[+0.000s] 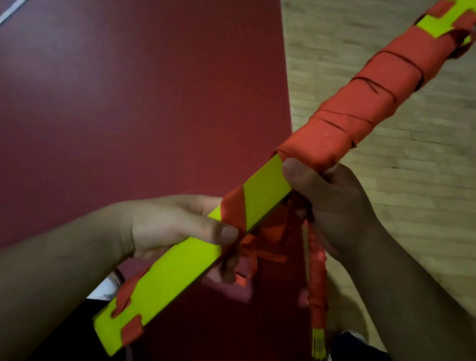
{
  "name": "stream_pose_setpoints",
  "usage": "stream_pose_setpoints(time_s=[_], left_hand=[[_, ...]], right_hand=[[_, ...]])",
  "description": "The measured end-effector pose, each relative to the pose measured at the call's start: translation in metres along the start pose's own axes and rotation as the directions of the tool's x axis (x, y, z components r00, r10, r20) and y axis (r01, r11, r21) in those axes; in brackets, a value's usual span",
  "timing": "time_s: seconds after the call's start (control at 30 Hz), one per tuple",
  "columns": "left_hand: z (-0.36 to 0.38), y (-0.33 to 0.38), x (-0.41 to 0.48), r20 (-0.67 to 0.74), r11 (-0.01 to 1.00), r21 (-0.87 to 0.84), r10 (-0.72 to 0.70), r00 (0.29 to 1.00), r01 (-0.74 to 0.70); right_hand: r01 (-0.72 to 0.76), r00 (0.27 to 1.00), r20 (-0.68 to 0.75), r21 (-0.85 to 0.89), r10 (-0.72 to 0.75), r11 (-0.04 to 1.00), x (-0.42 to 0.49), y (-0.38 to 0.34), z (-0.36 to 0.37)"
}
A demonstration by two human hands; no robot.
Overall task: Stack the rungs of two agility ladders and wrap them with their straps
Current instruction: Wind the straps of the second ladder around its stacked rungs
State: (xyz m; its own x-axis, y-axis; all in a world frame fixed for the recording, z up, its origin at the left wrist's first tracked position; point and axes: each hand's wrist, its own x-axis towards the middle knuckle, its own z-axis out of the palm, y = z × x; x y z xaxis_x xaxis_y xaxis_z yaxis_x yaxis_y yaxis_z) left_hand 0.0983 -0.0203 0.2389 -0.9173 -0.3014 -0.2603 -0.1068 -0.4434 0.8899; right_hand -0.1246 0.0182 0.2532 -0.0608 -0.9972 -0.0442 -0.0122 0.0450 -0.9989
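Stacked flat yellow-green plastic ladder rungs point(183, 268), half bound in orange-red fabric strap point(377, 86), are held slantwise in the air above a dark red floor mat point(121, 85).

The far half of the stack is wound tight, while the near half shows one slanting turn and otherwise bare rung. The left hand point(168, 225) has its grip clamped round the stack near the middle, thumb on top. The right hand point(329, 203) has its grip closed on the stack at the edge of the winding. A loose strap tail point(315, 281) hangs below. Stacking looks done and wrapping roughly half done; whether both ladders are in the stack cannot be told.
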Motion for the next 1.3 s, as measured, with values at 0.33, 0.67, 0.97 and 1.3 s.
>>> stream_pose_setpoints(time_s=[0.33,0.67,0.97,1.3], left_hand=[[0.006,-0.002,0.015,-0.435,0.97,0.235,0.157,0.887,-0.057],[-0.007,-0.007,0.013,-0.571,0.908,0.399,0.137,0.809,0.128],[-0.008,-0.007,0.017,-0.612,0.847,0.492,0.175,0.771,0.198],[-0.008,-0.02,0.016,-0.514,0.574,0.767,0.279,0.811,0.288]], right_hand=[[-0.043,0.999,-0.014,-0.653,0.045,0.756,0.001,-0.004,-0.008],[0.022,0.963,-0.181,-0.69,-0.202,0.724,0.005,0.004,-0.003],[0.02,0.975,-0.173,-0.561,-0.141,0.827,0.001,0.006,-0.003],[-0.1,0.961,-0.276,-0.415,-0.021,0.904,0.0,0.007,0.007]])
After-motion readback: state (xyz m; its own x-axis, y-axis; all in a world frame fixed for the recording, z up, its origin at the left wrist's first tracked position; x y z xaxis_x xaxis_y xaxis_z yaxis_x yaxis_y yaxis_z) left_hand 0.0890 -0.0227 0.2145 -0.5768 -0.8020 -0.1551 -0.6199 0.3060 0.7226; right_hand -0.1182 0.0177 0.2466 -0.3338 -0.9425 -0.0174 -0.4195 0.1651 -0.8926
